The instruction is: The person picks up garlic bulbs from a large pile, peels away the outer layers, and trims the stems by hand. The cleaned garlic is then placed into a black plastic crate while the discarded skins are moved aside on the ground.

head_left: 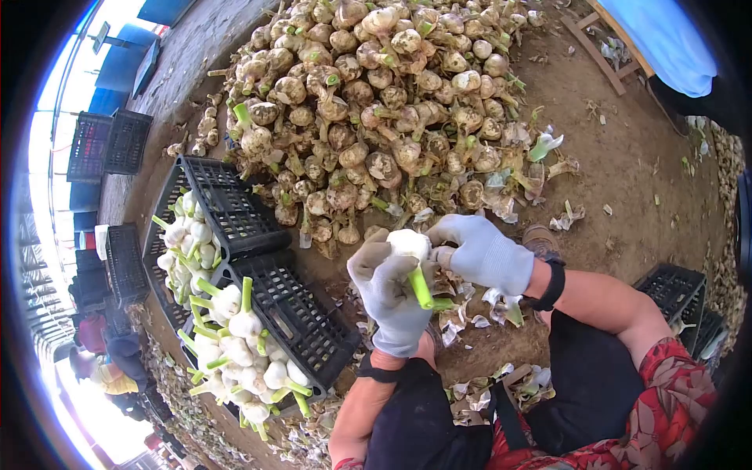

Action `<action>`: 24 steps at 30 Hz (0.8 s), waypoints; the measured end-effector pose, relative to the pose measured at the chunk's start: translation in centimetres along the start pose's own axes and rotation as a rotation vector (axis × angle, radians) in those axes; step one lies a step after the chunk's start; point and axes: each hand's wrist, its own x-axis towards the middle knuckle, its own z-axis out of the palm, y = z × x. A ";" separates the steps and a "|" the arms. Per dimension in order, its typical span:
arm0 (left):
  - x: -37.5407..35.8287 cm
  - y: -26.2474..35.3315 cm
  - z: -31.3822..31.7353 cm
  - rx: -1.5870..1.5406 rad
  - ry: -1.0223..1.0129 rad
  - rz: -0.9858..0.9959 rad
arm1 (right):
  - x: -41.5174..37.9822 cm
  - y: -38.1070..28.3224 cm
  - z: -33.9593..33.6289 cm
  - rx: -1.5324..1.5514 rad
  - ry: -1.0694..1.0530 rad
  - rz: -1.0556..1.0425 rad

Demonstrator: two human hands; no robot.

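A white, cleaned garlic bulb (pixel 409 244) with a green cut stem (pixel 421 288) pointing down is between my two gloved hands. My left hand (pixel 389 294), in a grey-white glove, is closed around the bulb's near side. My right hand (pixel 487 254) wears a matching glove; its bent fingers and thumb press against the bulb's right side. Whether a strip of skin is pinched there is hidden. Just beyond my hands rises a large heap of dirty, unpeeled garlic (pixel 360 117). Papery peelings (pixel 501 305) lie beneath my hands, on the ground between my legs.
To my left stand black plastic crates (pixel 294 313) with clean white garlic bulbs (pixel 239 345) inside. Another crate (pixel 670 290) is at my right. A wooden frame (pixel 599 47) and blue cloth (pixel 666 39) are at the upper right. People (pixel 106 364) sit farther off on the left.
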 end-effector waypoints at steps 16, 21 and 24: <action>2.7 -4.6 -5.2 -0.521 0.060 -0.873 | 1.7 11.1 -2.9 -0.303 0.390 0.223; -4.1 -9.1 -1.6 0.337 -0.556 -0.780 | 1.2 9.4 -2.1 -0.075 0.315 0.299; -4.6 -7.5 1.0 0.667 -0.693 -0.717 | 0.8 8.3 -1.1 -0.193 0.214 0.247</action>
